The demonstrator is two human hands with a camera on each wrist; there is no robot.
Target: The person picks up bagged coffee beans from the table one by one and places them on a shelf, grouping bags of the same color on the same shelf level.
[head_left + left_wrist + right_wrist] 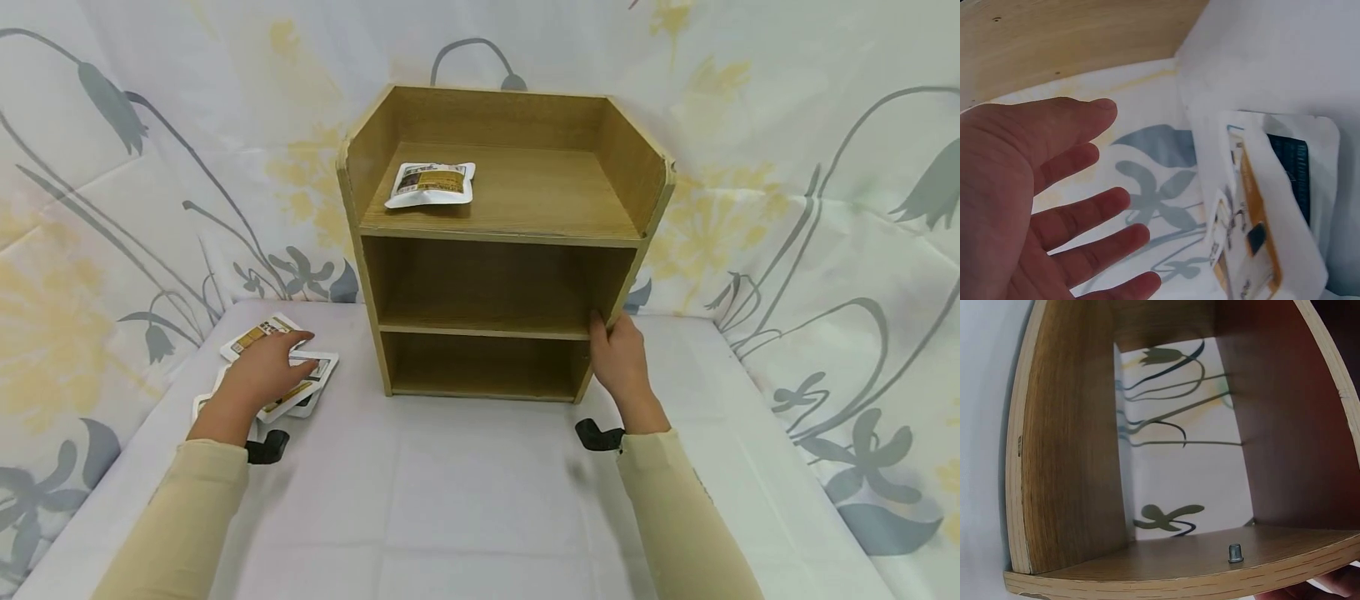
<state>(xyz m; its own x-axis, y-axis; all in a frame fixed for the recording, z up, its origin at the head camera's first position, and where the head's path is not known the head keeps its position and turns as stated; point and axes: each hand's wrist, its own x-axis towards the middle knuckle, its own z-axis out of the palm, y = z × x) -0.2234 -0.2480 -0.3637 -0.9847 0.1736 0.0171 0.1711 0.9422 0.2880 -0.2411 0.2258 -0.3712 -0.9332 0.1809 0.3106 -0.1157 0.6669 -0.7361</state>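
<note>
A small wooden shelf unit (547, 192) stands on the white-covered table. My right hand (621, 358) grips its right side panel, and in the right wrist view fingers (1335, 581) show at the outer side of that panel. My left hand (262, 379) is over a loose pile of flat white packets (318, 375) with yellow-brown printing, on the table left of the shelf. Seen from the left wrist, its fingers are spread and relaxed with nothing between them, beside the packets (1297, 250). Another packet (431, 183) lies on the top shelf, towards its left end.
A small metal peg (1235, 553) sticks out from the inner face of the side panel. Raised wooden walls edge the top shelf at the back and sides. A flower-printed cloth (750, 208) hangs behind and around the white tabletop (465, 492).
</note>
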